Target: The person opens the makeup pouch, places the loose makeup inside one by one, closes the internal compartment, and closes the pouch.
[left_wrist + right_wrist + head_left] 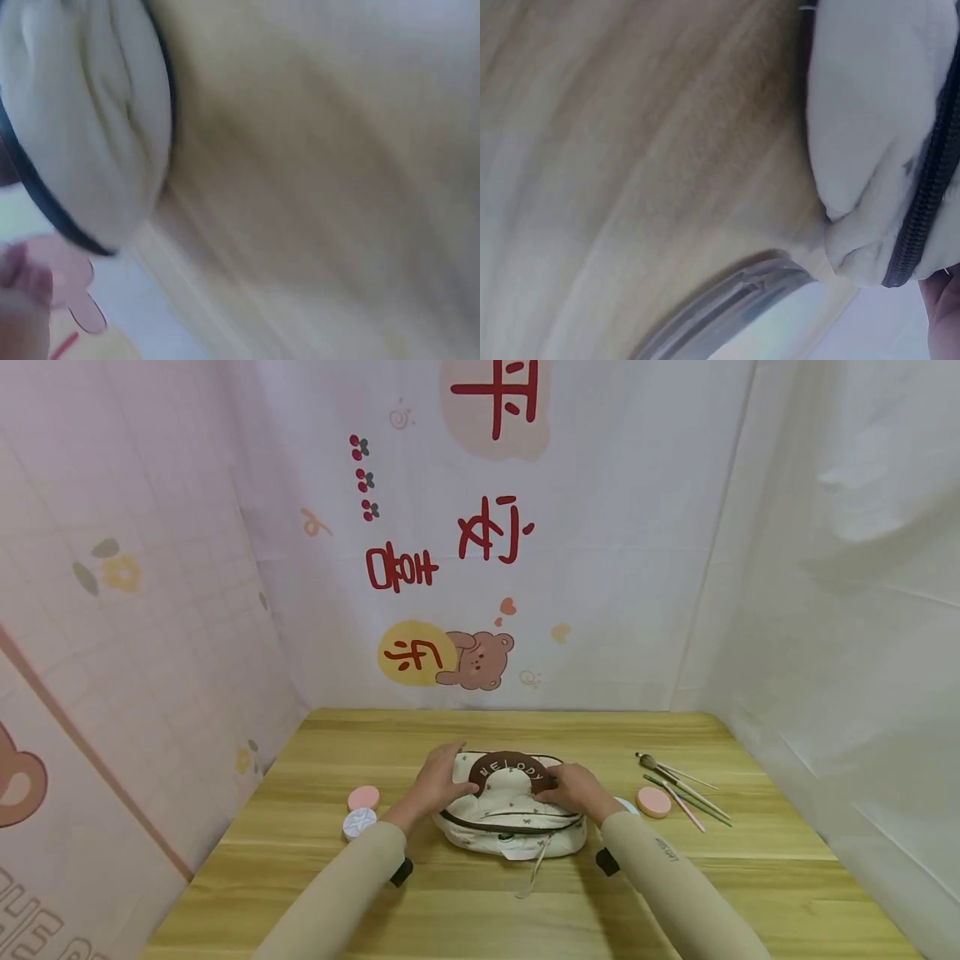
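A cream pouch (512,793) with dark zips and a brown MELODY patch sits mid-tabletop (465,910); the left hand (441,777) grips its left end, thumb in front; the right hand (576,787) holds the right end, thumb on the patch; left of it lie a pink disc (363,798) and a white disc (359,823), near each other; to the right, a pale round item (772,322), another pink disc (654,802) and slender brushes (648,762).

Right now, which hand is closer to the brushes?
Right. The right hand is on the bag, left of the brushes; the left hand is on its opposite side, farther left.
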Tool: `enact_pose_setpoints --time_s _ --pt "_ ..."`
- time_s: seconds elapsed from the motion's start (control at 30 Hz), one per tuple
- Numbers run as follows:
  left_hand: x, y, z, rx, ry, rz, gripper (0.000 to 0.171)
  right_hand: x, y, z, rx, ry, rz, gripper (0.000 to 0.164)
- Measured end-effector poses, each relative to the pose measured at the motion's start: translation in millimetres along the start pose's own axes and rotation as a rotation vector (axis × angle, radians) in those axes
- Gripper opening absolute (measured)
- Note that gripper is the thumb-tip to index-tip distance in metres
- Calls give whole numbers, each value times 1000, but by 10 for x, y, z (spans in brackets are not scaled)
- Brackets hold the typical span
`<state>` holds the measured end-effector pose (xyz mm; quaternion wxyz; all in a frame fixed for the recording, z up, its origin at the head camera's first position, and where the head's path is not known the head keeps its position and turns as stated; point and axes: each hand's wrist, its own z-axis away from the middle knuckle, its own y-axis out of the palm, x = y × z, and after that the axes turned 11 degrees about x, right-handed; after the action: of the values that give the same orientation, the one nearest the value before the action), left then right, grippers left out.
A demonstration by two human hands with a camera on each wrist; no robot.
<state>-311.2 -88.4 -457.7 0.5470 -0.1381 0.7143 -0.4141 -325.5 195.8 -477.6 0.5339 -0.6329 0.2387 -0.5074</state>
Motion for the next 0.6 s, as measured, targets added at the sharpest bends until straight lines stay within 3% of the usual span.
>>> enact_pose_setpoints --time_s 0.1,0.2,0.43,0.6 --pt "69 -71 -63 110 29 21 77 -2 -13 7 -6 -8 10 24" --pt "148 -99 -103 165 40 27 72 13 -20 18 -4 6 9 25" --pt "235 -61 -176 211 30 -26 60 60 -95 210 -44 66 13 46" --pt "234 -11 -234 222 80 -56 46 139 -125 464 -156 77 64 43"
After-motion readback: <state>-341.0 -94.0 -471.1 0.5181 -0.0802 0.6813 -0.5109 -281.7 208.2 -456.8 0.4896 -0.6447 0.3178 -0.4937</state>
